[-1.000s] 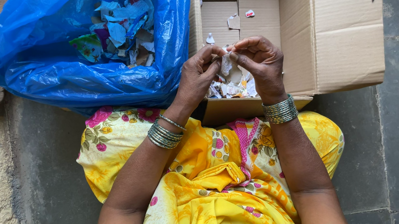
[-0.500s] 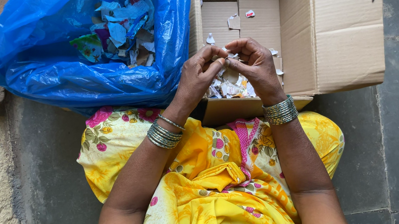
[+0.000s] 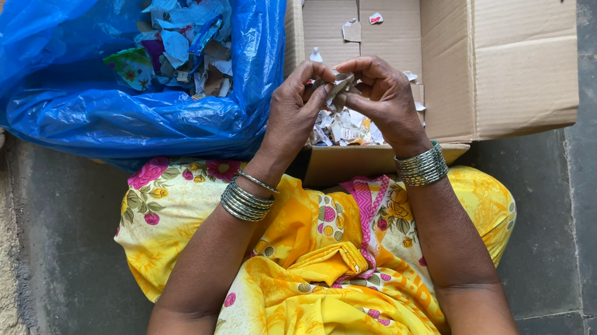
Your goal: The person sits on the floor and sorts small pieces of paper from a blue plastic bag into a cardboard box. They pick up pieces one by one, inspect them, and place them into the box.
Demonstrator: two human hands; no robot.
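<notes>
Paper scrap point(image 3: 334, 88), pale and crumpled, is pinched between your left hand point(image 3: 297, 110) and right hand point(image 3: 383, 99), both grips closed on it, above the open cardboard box point(image 3: 512, 32). Torn pieces point(image 3: 341, 129) lie just below the grip. Risk: bits may flutter past the box rim toward the blue bag point(image 3: 61, 119) if your pinch slackens.

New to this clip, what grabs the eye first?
The big crumpled blue plastic bag at upper left, holding torn paper scraps. Right of it, the open brown cardboard box, where the left hand and right hand pinch a small pale paper scrap over a heap of shreds.
</notes>
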